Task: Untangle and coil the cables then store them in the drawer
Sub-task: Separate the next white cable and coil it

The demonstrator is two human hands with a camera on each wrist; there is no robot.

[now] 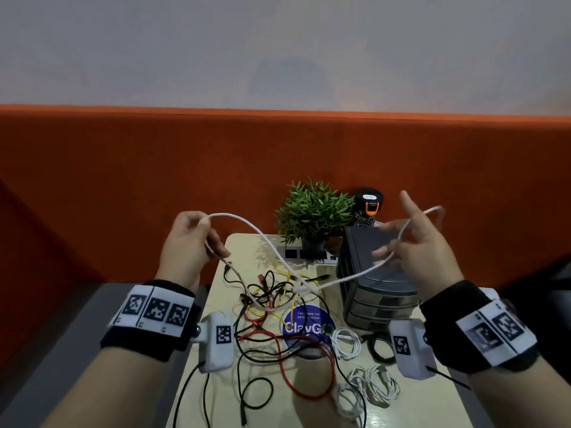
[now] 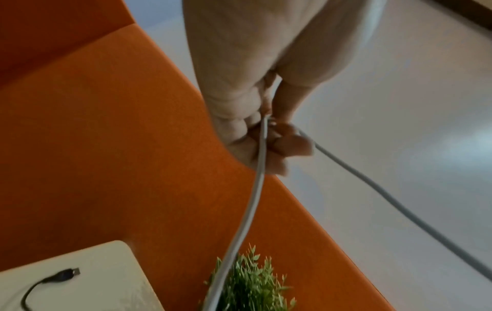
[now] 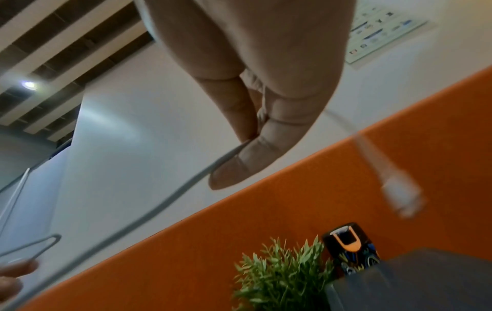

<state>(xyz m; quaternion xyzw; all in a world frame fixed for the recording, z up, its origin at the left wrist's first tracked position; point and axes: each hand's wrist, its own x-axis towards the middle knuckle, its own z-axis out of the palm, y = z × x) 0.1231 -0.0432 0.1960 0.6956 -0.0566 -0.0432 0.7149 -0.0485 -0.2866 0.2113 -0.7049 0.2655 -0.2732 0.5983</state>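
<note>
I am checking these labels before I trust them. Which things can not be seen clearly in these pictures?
- White cable, head view: its low part is lost in the tangle, so whether it is free cannot be told.
- Its plug, right wrist view: blurred, type unreadable.
- Drawer unit, head view: right hand covers part; contents hidden.
- Left hand, left wrist view: fingertips hidden.

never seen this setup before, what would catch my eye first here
First, the white cable stretched in the air between the left hand and the right hand, sagging toward the table. Under it, mid-table, lies a tangle of black, red and yellow cables. Behind everything runs a bright orange partition, with a green potted plant and a dark drawer unit at the table's far right.
</note>
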